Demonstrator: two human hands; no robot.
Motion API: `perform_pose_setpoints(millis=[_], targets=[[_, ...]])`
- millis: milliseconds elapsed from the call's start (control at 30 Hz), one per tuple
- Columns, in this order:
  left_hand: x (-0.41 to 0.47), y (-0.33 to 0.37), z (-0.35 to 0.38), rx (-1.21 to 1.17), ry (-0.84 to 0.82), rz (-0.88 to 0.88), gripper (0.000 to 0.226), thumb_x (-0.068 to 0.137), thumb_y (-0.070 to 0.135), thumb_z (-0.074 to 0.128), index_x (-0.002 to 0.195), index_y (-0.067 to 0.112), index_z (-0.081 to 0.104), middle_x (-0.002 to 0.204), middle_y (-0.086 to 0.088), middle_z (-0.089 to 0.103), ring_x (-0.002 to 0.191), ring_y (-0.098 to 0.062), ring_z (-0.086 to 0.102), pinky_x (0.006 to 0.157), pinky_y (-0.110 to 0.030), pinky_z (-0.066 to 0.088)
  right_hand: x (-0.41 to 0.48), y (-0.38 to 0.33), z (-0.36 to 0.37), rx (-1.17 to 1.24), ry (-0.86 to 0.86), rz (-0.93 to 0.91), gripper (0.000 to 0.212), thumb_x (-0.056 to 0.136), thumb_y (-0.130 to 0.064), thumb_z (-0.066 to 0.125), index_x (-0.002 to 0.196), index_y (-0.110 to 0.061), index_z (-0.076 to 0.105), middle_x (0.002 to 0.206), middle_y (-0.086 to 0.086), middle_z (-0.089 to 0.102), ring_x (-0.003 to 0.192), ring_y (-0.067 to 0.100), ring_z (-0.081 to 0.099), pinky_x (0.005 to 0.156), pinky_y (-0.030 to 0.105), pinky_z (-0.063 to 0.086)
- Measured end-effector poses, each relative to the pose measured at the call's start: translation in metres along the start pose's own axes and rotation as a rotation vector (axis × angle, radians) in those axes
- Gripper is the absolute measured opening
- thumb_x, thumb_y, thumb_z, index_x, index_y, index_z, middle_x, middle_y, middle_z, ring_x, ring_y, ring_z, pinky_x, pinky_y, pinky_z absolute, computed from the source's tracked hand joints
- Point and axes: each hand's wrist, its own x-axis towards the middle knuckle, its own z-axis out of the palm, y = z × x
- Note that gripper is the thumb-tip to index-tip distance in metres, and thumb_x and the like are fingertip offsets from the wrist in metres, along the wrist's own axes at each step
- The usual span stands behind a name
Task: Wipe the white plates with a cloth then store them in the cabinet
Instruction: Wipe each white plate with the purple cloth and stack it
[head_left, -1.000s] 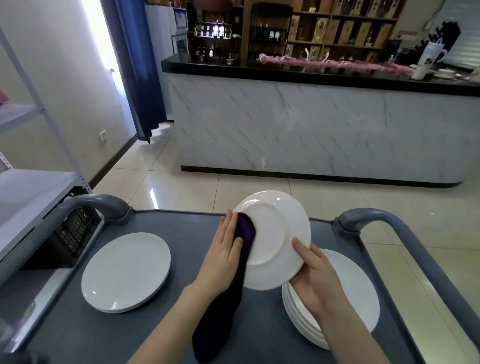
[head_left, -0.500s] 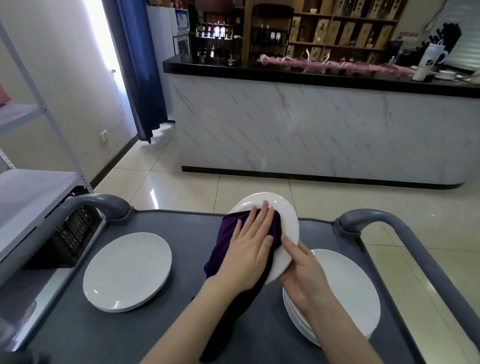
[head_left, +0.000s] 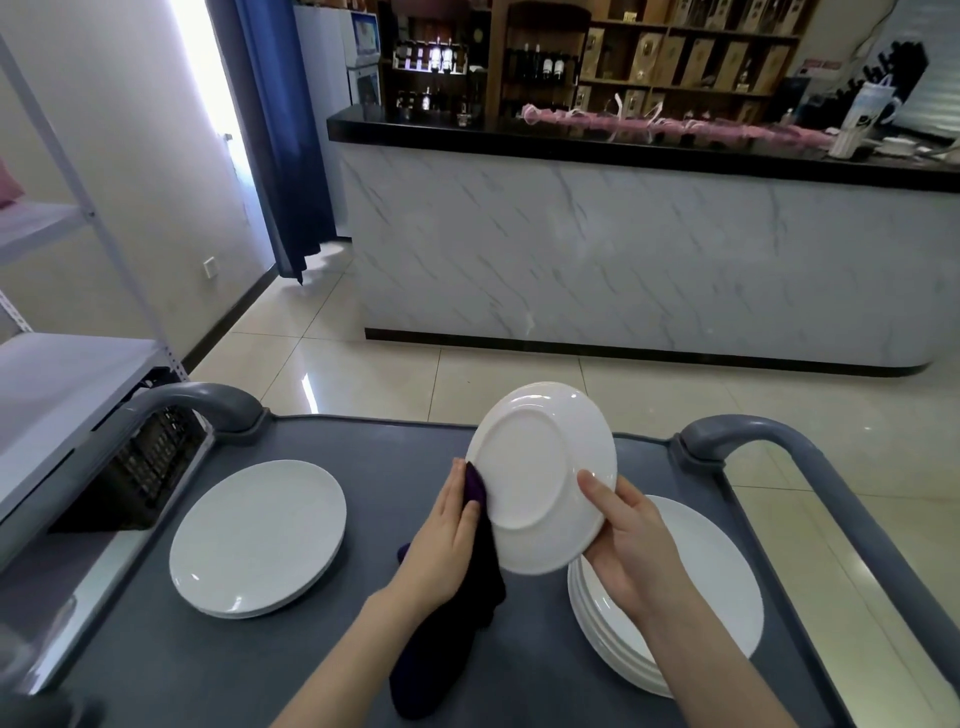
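Note:
A white plate (head_left: 535, 467) is held tilted above the grey cart top (head_left: 363, 452), its underside with the round foot ring facing me. My right hand (head_left: 626, 540) grips its lower right rim, thumb on the underside. My left hand (head_left: 441, 540) presses a dark purple cloth (head_left: 447, 623) against the plate's left edge; the cloth hangs down onto the cart. A stack of white plates (head_left: 722, 582) lies on the cart under my right hand. Two or so more white plates (head_left: 257, 535) are stacked at the left.
The cart has curved grey handles at the far left (head_left: 202, 402) and far right (head_left: 748, 436). A white metal shelf rack (head_left: 57, 384) stands close on the left. A marble-fronted bar counter (head_left: 649, 260) with a black top runs across the tiled floor ahead.
The plate has been turned so its underside faces me again. My left hand and the cloth slid off the plate's face to its left edge.

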Motion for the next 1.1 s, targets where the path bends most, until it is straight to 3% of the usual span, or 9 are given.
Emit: perform_pose_setpoints(millis=[100, 200, 300, 400, 533, 733, 867, 967, 1100], targets=[[-0.007, -0.007, -0.005, 0.092, -0.075, -0.021, 0.058, 0.105, 0.037, 0.034, 0.158, 0.03, 0.011, 0.161, 0.017, 0.018, 0.146, 0.002, 0.018, 0.116, -0.017, 0.014, 0.005, -0.002, 0.001, -0.032, 0.017, -0.023, 0.036, 0.081, -0.02, 0.066, 0.114, -0.006, 0.068, 0.113, 0.012, 0.073, 0.1, 0.023, 0.071, 0.074, 0.033, 0.059], [-0.01, -0.001, -0.017, 0.072, -0.036, -0.041, 0.052, 0.104, 0.037, 0.04, 0.154, 0.028, 0.027, 0.156, 0.015, 0.033, 0.142, -0.003, 0.03, 0.11, -0.016, 0.021, 0.009, -0.002, 0.004, -0.112, -0.009, -0.048, 0.025, 0.087, -0.017, 0.064, 0.109, -0.007, 0.07, 0.108, 0.011, 0.075, 0.1, 0.024, 0.07, 0.08, 0.036, 0.057], [-0.011, 0.02, -0.031, -0.151, 0.13, -0.055, 0.039, 0.103, 0.036, 0.043, 0.142, 0.033, 0.044, 0.142, 0.01, 0.054, 0.124, -0.001, 0.052, 0.103, -0.019, 0.04, 0.01, 0.001, 0.011, -0.338, -0.05, -0.136, 0.016, 0.094, -0.011, 0.061, 0.105, -0.013, 0.073, 0.102, 0.008, 0.076, 0.097, 0.024, 0.07, 0.085, 0.041, 0.053], [-0.012, 0.045, -0.047, -0.494, 0.274, -0.064, 0.034, 0.101, 0.04, 0.046, 0.135, 0.035, 0.05, 0.12, 0.006, 0.067, 0.101, -0.007, 0.068, 0.086, -0.029, 0.057, 0.01, 0.005, 0.019, -0.669, -0.128, -0.289, 0.023, 0.097, -0.011, 0.06, 0.106, -0.028, 0.073, 0.098, -0.001, 0.076, 0.095, 0.015, 0.068, 0.082, 0.032, 0.053], [-0.018, 0.067, -0.063, -0.714, 0.308, -0.08, 0.047, 0.091, 0.05, 0.055, 0.135, 0.034, 0.051, 0.11, 0.002, 0.071, 0.093, -0.018, 0.073, 0.07, -0.032, 0.061, 0.008, 0.016, 0.027, -0.961, -0.295, -0.427, 0.033, 0.097, -0.011, 0.061, 0.119, -0.036, 0.065, 0.105, -0.005, 0.075, 0.099, 0.011, 0.068, 0.083, 0.023, 0.052], [-0.026, 0.057, -0.074, -0.773, 0.461, -0.218, 0.037, 0.089, 0.017, 0.069, 0.124, 0.023, 0.059, 0.087, -0.001, 0.075, 0.081, -0.022, 0.075, 0.062, -0.033, 0.06, 0.01, 0.042, 0.043, -1.362, -0.539, -0.657, 0.045, 0.098, -0.002, 0.054, 0.141, -0.016, 0.052, 0.145, 0.001, 0.052, 0.14, 0.015, 0.043, 0.117, 0.028, 0.031], [-0.03, 0.041, -0.083, -0.854, 0.528, -0.285, 0.037, 0.089, 0.003, 0.061, 0.123, 0.015, 0.06, 0.092, -0.014, 0.073, 0.079, -0.029, 0.074, 0.061, -0.035, 0.06, 0.019, 0.05, 0.055, -1.528, -0.637, -0.619, 0.047, 0.101, -0.014, 0.054, 0.146, -0.022, 0.045, 0.153, -0.002, 0.041, 0.145, 0.013, 0.034, 0.119, 0.02, 0.021], [-0.033, 0.024, -0.092, -0.848, 0.545, -0.315, 0.038, 0.09, 0.0, 0.056, 0.125, 0.014, 0.061, 0.099, -0.02, 0.072, 0.076, -0.027, 0.073, 0.06, -0.034, 0.058, 0.027, 0.053, 0.062, -1.449, -0.711, -0.408, 0.054, 0.092, -0.034, 0.068, 0.143, -0.032, 0.049, 0.152, -0.014, 0.042, 0.143, -0.001, 0.031, 0.118, 0.016, 0.02], [-0.043, -0.001, -0.111, -0.807, 0.574, -0.359, 0.039, 0.09, 0.001, 0.052, 0.122, 0.019, 0.063, 0.096, -0.012, 0.075, 0.076, -0.024, 0.072, 0.061, -0.035, 0.06, 0.044, 0.052, 0.071, -1.214, -0.45, -0.307, 0.043, 0.086, -0.043, 0.072, 0.128, -0.041, 0.062, 0.136, -0.023, 0.056, 0.129, -0.008, 0.045, 0.105, 0.011, 0.032]])
